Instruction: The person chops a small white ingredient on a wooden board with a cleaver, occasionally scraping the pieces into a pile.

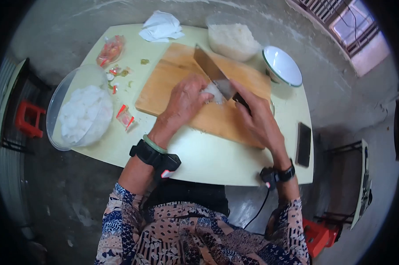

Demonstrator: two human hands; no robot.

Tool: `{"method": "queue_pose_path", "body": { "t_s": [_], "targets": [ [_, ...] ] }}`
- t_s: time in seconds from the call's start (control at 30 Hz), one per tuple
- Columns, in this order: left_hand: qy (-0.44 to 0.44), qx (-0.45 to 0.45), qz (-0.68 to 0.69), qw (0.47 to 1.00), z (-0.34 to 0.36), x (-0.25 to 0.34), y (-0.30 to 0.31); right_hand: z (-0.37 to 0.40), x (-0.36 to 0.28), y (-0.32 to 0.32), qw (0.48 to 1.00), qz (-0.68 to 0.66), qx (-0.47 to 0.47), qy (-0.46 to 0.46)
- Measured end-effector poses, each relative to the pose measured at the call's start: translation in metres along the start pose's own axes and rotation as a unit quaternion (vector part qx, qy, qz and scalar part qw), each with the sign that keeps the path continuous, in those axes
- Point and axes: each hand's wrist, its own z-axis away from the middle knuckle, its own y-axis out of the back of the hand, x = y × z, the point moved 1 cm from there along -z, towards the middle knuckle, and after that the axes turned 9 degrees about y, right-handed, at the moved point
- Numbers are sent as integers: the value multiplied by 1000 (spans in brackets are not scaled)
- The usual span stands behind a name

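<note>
A wooden cutting board [162, 88] lies at an angle on the table. My right hand [257, 112] is closed around the black handle of a broad-bladed kitchen knife [208, 65], whose blade points away to the upper left over the board. Beside the blade, my left hand [186, 95] has its fingers curled onto a whitish, translucent piece of food [214, 93], pressing it against the board. The kind of food cannot be made out. How far the blade's edge goes into it is hidden.
At left stands a clear bowl [53, 115] of white chunks [85, 114]. A clear tub [230, 37] of shredded white food and a white enamel bowl [283, 66] are behind the board. Wrappers [125, 118], a plastic bag [111, 50], white tissue [162, 26] and a phone [303, 145] lie around.
</note>
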Motion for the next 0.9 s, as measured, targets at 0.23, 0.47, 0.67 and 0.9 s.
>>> {"method": "queue_pose_path", "body": {
  "t_s": [0.23,0.47,0.67,0.9],
  "targets": [
    [-12,43,-33,998,-3,-4,-2,-3,4,8,999,-17,-23,14],
    [-7,-4,-34,999,1,6,8,-2,14,8,999,-18,-44,-26],
    [2,-37,-44,998,4,12,6,2,12,11,999,26,-38,15],
    [7,-26,-38,999,3,12,4,1,17,6,998,-7,-4,55]
  ]
}}
